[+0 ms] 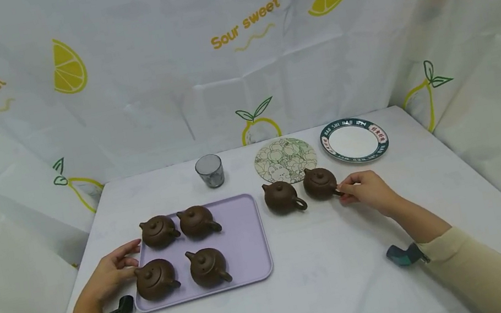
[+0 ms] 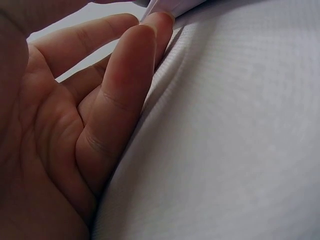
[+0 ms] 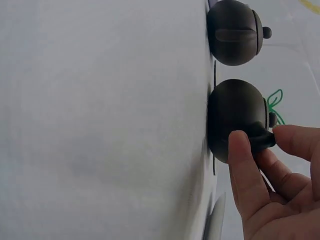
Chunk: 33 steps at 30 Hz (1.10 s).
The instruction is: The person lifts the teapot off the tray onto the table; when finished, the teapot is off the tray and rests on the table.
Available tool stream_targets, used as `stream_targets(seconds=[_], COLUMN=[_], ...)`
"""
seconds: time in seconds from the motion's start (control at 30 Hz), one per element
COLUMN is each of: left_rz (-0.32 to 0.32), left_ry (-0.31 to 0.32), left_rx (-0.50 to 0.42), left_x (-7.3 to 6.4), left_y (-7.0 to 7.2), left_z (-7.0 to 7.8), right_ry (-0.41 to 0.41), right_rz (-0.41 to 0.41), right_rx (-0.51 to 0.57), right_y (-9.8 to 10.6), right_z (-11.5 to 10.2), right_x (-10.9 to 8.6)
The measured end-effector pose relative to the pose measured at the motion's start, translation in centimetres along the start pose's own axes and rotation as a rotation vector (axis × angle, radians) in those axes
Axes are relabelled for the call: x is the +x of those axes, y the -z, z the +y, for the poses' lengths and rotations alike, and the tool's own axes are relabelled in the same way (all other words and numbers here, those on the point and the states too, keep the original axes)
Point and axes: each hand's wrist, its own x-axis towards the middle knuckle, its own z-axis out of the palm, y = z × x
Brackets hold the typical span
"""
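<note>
My right hand (image 1: 367, 193) pinches the handle of a small brown clay teapot (image 1: 319, 183) between thumb and fingers, as the right wrist view also shows. Just left of it, a matching teapot (image 1: 280, 197) stands on the cloth with its handle turned right. At far left, my left hand (image 1: 111, 272) touches the left edge of a lilac tray (image 1: 245, 238), its fingers loosely bent. In the left wrist view, fingertips (image 2: 159, 22) meet the tray's rim. Several more brown teapots (image 1: 207, 267) sit on the tray; one lies close beside the left thumb.
A grey glass cup (image 1: 210, 171) stands behind the tray. Behind the two loose teapots lies a round floral mat (image 1: 285, 157), with a green-rimmed plate (image 1: 354, 140) to its right. White lemon-printed cloth (image 1: 240, 97) rises behind the table.
</note>
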Motion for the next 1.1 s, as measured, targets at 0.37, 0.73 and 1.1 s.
stream_targets(seconds=[0.37,0.73,1.1], left_rz=[0.002,0.000,0.003], left_ry=[-0.017,-0.036,-0.038], left_rx=[0.010,0.012,0.032], left_x=[0.4,0.6,0.0], left_y=[0.2,-0.1,-0.1], left_z=[0.4,-0.1,-0.1], right_ry=[0.150,0.423,0.486], right_rz=[0.144,-0.136,-0.425], right_rx=[-0.304,-0.318,-0.293], right_y=[-0.6,-13.5,-23.1], right_z=[-4.5,-8.3,-8.3], right_x=[-1.0,-1.9,-3.7])
